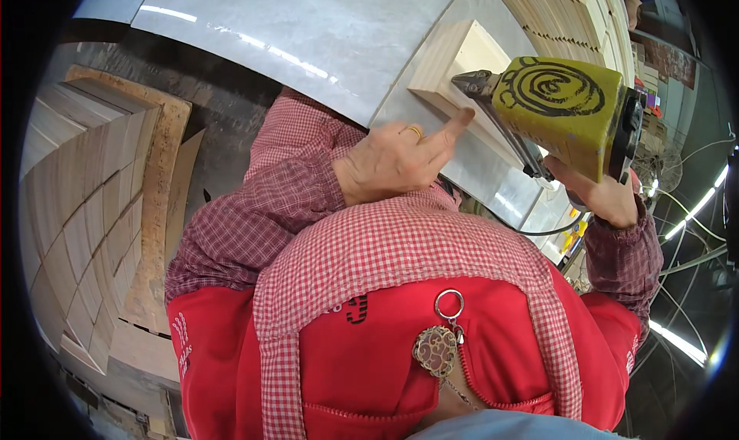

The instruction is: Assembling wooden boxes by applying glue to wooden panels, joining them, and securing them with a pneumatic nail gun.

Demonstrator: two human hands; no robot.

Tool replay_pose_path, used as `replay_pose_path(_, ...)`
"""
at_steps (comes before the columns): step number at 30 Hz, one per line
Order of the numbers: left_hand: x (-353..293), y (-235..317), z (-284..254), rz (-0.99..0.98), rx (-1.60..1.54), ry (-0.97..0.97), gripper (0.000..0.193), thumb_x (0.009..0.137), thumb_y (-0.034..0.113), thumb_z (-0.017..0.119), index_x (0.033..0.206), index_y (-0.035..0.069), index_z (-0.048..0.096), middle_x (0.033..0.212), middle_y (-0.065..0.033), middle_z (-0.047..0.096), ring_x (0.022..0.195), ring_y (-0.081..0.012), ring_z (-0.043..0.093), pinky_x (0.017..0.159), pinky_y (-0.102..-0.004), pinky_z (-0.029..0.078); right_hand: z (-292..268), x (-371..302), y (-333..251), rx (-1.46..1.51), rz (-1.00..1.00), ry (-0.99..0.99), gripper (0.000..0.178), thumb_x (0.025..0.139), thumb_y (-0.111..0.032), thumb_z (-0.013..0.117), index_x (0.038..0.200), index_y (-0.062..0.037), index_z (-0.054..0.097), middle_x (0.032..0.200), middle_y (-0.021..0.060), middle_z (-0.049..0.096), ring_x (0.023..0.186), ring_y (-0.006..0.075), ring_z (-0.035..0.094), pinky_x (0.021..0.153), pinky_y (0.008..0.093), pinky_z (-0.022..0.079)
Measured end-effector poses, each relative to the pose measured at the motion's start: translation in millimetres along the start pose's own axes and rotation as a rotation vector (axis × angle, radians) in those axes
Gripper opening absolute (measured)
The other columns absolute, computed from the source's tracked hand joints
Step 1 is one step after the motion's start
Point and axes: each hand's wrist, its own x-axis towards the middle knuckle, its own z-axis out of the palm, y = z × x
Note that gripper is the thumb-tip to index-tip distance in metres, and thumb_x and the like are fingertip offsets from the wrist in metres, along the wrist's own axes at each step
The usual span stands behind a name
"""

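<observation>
My right hand is wrapped round the handle of a yellow-green nail gun with black spiral markings on top. The tool's body hides most of those fingers. Its black nose points left, over a pale wooden box on the grey table; whether they touch I cannot tell. My left hand, with a gold ring, is beside the box's near side. One finger is stretched out to the box's edge while the others bend inward, and nothing shows in this hand. The tool hides part of the box.
The grey table spreads ahead. Stacked wooden pieces stand at the far right. To the left, wooden boards are piled by an upright brown panel. A dark hose curves below the tool. Cables hang at the right.
</observation>
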Motion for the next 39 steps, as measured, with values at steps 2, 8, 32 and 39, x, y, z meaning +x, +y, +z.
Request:
replay_pose_path(2, -3.8, 1.1, -1.6, -0.002, 0.013, -0.086, 0.010, 0.079, 0.009, 0.055, 0.069, 0.009, 0.054, 0.138, -0.0165, 0.047, 0.044, -0.0077, 0.040, 0.040, -0.0161, 0.033, 2.4, -3.0, -7.2, 0.044, 0.120, -0.015, 0.049, 0.063, -0.004, 0.078, 0.107, 0.0021, 0.057, 0.097, 0.0127, 0.064, 0.081, 0.0217, 0.062, 0.071, 0.0311, 0.050)
replay_pose_path(8, -3.0, 2.0, 3.4, -0.024, -0.030, -0.033, 0.018, 0.079, 0.010, 0.054, 0.062, 0.010, 0.050, 0.141, -0.0189, 0.042, 0.034, -0.0062, 0.034, 0.031, -0.0156, 0.028, 3.7, -6.3, 18.4, 0.033, -0.056, 0.010, 0.047, 0.062, -0.004, 0.080, 0.104, 0.0020, 0.058, 0.094, 0.0113, 0.064, 0.080, 0.0212, 0.062, 0.070, 0.0307, 0.050)
replay_pose_path(32, 6.9, 1.5, -12.8, 0.016, 0.104, -0.245, 0.007, 0.078, 0.007, 0.057, 0.072, 0.008, 0.054, 0.136, -0.0110, 0.050, 0.050, -0.0081, 0.044, 0.046, -0.0168, 0.038, -1.4, -70.6, 46.9, 0.298, 0.296, 0.439, 0.029, 0.072, -0.005, 0.072, 0.099, -0.0006, 0.062, 0.084, 0.0088, 0.065, 0.070, 0.0154, 0.059, 0.058, 0.0236, 0.045)
replay_pose_path(39, 83.9, -4.4, 4.4, 0.113, 0.034, -0.214, 0.035, 0.072, 0.014, 0.068, 0.105, 0.004, 0.058, 0.130, -0.0119, 0.053, 0.093, -0.0223, 0.054, 0.082, -0.0316, 0.045, -24.1, -109.8, 208.0, 0.248, 0.777, 0.710, 0.030, 0.076, -0.017, 0.069, 0.099, 0.0008, 0.063, 0.079, 0.0113, 0.066, 0.070, 0.0161, 0.058, 0.059, 0.0241, 0.043)
